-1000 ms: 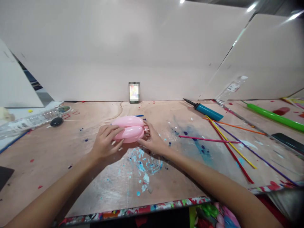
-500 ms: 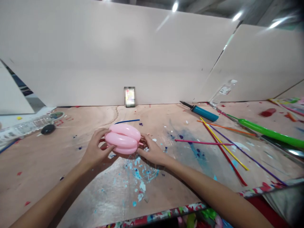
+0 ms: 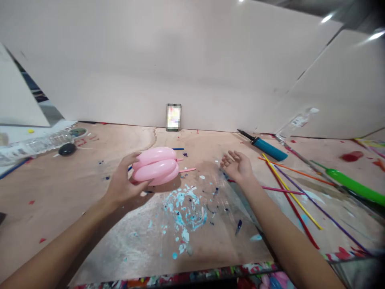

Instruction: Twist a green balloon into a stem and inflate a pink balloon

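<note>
While the pink balloon bundle (image 3: 156,165) sits just above the table (image 3: 87,188), left hand (image 3: 122,180) with fingers clamped on its left end, right hand (image 3: 240,166) apart from it, fingers loosely curled and parted, limp thin balloons (image 3: 307,210) farther right, blue pump (image 3: 270,149) behind them, phone (image 3: 173,117) against the white wall (image 3: 120,72).

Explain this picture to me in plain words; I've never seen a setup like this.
There is no machine: these are a person's bare hands, filmed by a camera worn on their head, looking forward and down. The left hand holds a pink balloon shaped into side-by-side bulges. The right hand is apart from it, open, with nothing visible in it. On the table, to the right, lie a blue pump, thin colored strips, probably uninflated balloons, and a long green balloon. A blurred screen stands near the wall.
</note>
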Tool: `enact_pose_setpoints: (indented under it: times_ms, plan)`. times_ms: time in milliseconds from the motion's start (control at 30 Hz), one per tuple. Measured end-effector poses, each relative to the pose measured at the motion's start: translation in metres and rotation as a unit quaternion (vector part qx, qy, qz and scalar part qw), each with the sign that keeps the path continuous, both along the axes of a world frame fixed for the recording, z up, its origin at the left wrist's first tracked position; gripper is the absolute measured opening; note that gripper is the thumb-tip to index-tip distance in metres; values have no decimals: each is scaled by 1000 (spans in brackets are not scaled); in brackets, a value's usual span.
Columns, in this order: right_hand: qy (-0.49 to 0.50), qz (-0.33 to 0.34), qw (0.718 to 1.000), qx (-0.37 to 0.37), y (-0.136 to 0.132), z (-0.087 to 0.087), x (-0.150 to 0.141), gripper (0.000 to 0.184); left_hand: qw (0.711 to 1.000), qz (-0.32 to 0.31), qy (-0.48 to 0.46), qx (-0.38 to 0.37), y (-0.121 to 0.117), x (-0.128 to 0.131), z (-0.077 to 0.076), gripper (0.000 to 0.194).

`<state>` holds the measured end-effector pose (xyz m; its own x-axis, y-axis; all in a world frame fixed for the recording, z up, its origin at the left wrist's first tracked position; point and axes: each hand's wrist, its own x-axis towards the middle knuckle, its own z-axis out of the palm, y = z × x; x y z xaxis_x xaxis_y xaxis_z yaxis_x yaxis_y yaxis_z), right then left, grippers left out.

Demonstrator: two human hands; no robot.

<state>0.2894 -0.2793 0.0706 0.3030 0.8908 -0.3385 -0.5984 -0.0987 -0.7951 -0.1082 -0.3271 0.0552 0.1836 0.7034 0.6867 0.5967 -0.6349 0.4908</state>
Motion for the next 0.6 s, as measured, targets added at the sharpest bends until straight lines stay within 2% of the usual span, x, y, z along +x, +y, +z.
enact_pose_setpoints:
  times_ms: [100,167,267,367,433,500,567,600]
  plan:
    - [-1,38,999,11,-7,-9,-15,15,999,-16,9,37,-2,5,-9,74]
    - [-31,128,990,53,-21,-13,-41,26,998,-19,14,54,-5,9,-10,75]
    - [-77,300,941,135,-50,-16,-86,57,997,-24,-1,68,-9,17,-5,81]
    - [-95,390,893,205,-73,-17,-114,71,998,-48,-34,12,-10,31,2,85]
    - [-118,389,886,222,-79,-16,-119,72,992,-76,-75,-66,-6,43,6,87]
    - [-147,355,895,224,-77,-16,-117,69,974,-116,-124,-147,-1,57,10,96]
    - [-170,311,908,224,-72,-15,-111,66,939,-174,-187,-229,6,71,12,107]
    - [-178,291,913,222,-69,-15,-108,65,912,-212,-226,-270,9,77,13,111]
